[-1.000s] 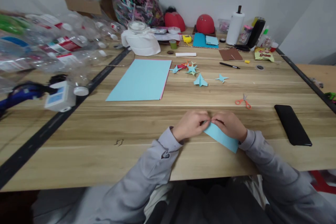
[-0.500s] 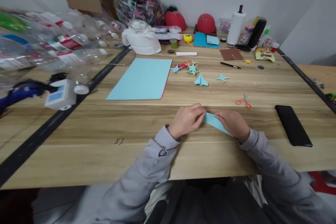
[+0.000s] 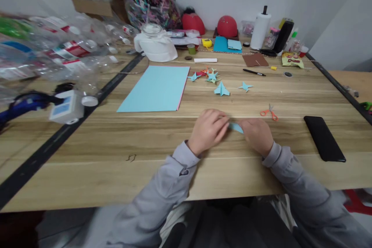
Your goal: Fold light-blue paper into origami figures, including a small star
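Between my hands, low over the near half of the wooden table, is a small piece of light blue paper (image 3: pixel 236 127). My left hand (image 3: pixel 209 130) has its fingers closed on the paper's left end. The right end sits in the pinch of my right hand (image 3: pixel 257 133), whose fingers hide much of it. Beyond my hands stand a folded blue paper plane (image 3: pixel 221 89) and a smaller blue folded figure (image 3: pixel 245 86). A cluster of folded paper figures (image 3: pixel 212 75) lies farther back. To the left are large light blue sheets (image 3: pixel 155 88) with pink under them.
Orange-handled scissors (image 3: pixel 269 113) and a black phone (image 3: pixel 324 138) lie to the right. A black pen (image 3: pixel 254 72) and brown paper (image 3: pixel 255 60) are farther back. Plastic bottles (image 3: pixel 72 48) and a white box (image 3: pixel 66 107) crowd the left side.
The blue paper shows much less between my hands than before. Its long lower right part no longer shows, and my right hand has shifted slightly up.
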Tool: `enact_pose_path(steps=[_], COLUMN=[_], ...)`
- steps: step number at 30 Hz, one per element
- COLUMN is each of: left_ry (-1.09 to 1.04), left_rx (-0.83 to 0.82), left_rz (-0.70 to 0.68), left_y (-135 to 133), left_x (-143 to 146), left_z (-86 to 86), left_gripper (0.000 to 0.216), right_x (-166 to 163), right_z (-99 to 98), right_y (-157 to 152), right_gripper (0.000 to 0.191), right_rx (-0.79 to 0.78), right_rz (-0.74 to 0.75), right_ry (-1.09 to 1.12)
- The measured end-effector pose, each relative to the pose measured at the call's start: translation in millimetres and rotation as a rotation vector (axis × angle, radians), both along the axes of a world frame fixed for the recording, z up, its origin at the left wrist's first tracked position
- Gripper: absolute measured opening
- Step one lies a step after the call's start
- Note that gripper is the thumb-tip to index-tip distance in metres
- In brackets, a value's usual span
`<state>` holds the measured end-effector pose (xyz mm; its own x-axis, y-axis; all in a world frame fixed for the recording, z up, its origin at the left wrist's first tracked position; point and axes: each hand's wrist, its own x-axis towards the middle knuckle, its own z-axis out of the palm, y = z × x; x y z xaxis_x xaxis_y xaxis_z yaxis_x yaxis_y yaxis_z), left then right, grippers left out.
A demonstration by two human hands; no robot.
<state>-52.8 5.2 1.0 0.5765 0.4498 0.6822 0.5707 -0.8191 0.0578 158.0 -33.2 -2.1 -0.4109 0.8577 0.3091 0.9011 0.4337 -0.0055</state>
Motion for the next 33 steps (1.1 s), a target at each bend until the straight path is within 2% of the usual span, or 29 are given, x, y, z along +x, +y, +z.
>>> enact_pose_path(steps=[3,8,12,18,21,25,27,29,31,33], left_ry=[0.096,0.172,0.139,0.118,0.025,-0.303,-0.484,-0.631,-0.736,-0.781], left_rx=[0.045,0.070,0.111,0.063,-0.062,-0.341,-0.524,-0.715,-0.875,-0.979], left_rz=[-0.103,-0.075,0.007,0.131,0.204,0.222,0.182,0.137,0.100,0.073], left_y=[-6,-6,-2,7,7,5,3,2,0,-1], left_x=[13,15,5,-11,-14,-9,-4,2,8,13], left_z=[-2.3,-7.3,-4.6,-0.2,0.2,0.8,0.4,-0.7,-2.4,-4.5], left_gripper=[0.017,0.023,0.021,0.023,0.024,0.025,0.026,0.026,0.027,0.027], right_x=[-4,-3,1,7,13,16,14,10,6,4], right_z=[-0.2,0.9,4.2,1.9,-1.0,-3.1,-2.9,-1.2,1.6,4.5], right_y=[-3,-3,-1,0,3,11,13,13,13,12], right_gripper=[0.023,0.024,0.028,0.027,0.029,0.026,0.025,0.030,0.036,0.040], right_rx=[0.080,0.185,0.221,0.220,0.221,0.156,0.026,-0.172,-0.374,-0.492], right_rz=[0.104,0.178,0.083,-0.174,-0.292,-0.307,-0.297,-0.266,-0.220,-0.184], right_ry=[-0.001,0.050,0.059,0.148,0.340,0.749,0.960,1.163,1.334,1.454])
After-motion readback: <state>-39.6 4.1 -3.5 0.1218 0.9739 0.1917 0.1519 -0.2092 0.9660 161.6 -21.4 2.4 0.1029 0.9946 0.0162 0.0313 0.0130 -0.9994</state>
